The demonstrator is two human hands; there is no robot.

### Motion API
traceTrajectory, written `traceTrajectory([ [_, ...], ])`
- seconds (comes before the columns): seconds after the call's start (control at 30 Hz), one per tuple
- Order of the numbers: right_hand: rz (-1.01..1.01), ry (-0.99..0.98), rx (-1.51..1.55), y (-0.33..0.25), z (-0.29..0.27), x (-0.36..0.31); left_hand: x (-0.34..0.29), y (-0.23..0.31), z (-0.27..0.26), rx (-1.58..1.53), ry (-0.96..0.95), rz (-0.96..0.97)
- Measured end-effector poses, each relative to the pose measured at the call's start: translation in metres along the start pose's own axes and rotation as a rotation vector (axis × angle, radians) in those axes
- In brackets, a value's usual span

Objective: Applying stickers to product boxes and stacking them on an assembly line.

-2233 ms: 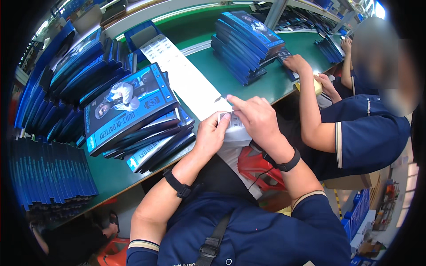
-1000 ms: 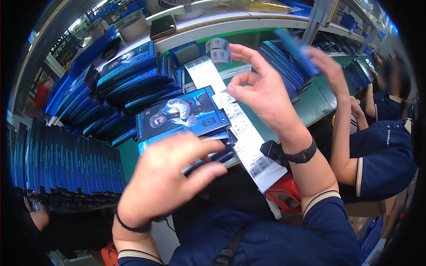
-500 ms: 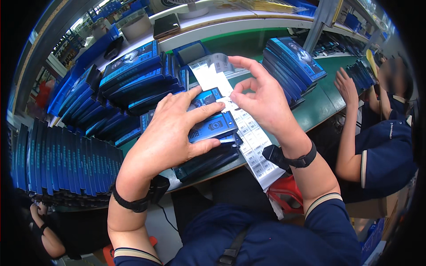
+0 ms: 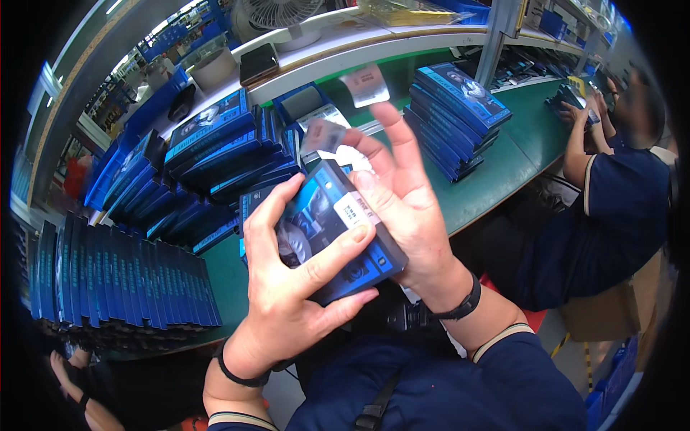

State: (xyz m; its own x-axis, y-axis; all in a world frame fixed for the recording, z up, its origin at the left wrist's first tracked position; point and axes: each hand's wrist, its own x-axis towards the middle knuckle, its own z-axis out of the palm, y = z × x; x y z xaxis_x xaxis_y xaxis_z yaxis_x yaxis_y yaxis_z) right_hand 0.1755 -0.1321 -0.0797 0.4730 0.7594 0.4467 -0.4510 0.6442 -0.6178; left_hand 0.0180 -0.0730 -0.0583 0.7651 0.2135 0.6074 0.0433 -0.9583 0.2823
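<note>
A blue-and-black flat box (image 4: 313,215) is tilted up off the table in front of me. My left hand (image 4: 287,280) is closed round it, thumb across its printed face and fingers along the far side. A white barcode label (image 4: 352,210) lies along the box's right edge. My right hand (image 4: 402,205) is at that edge, its thumb against the label's upper end, its other fingers apart and stretched out. Just beyond the box, a strip of label sheets (image 4: 323,136) curls up, partly hidden by the right hand.
Stacked blue boxes (image 4: 208,147) stand at the far left, with a long row of upright boxes (image 4: 122,276) nearer. Another stack (image 4: 460,108) is on the green table (image 4: 496,169) to the right. Beyond is a shelf with a fan (image 4: 280,14). A co-worker (image 4: 611,194) handles boxes at right.
The box has been lifted from the pile and tilted in my left hand. My right hand has moved from the label strip to the box's edge, where a label now shows.
</note>
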Motion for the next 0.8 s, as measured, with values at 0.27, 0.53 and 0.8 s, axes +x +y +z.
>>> traceTrajectory([
  [0.27, 0.156, -0.333, -0.487, 0.006, 0.005, -0.018, -0.022, 0.017, -0.034, 0.085, -0.006, -0.101],
  [0.53, -0.029, 0.092, -0.747, -0.019, -0.052, 0.013, -0.077, -0.073, -0.064, 0.265, -0.084, -0.666],
  [0.8, -0.054, 0.082, -0.931, 0.001, -0.054, 0.005, -0.128, -0.137, 0.008, 0.314, -0.589, -0.824],
])
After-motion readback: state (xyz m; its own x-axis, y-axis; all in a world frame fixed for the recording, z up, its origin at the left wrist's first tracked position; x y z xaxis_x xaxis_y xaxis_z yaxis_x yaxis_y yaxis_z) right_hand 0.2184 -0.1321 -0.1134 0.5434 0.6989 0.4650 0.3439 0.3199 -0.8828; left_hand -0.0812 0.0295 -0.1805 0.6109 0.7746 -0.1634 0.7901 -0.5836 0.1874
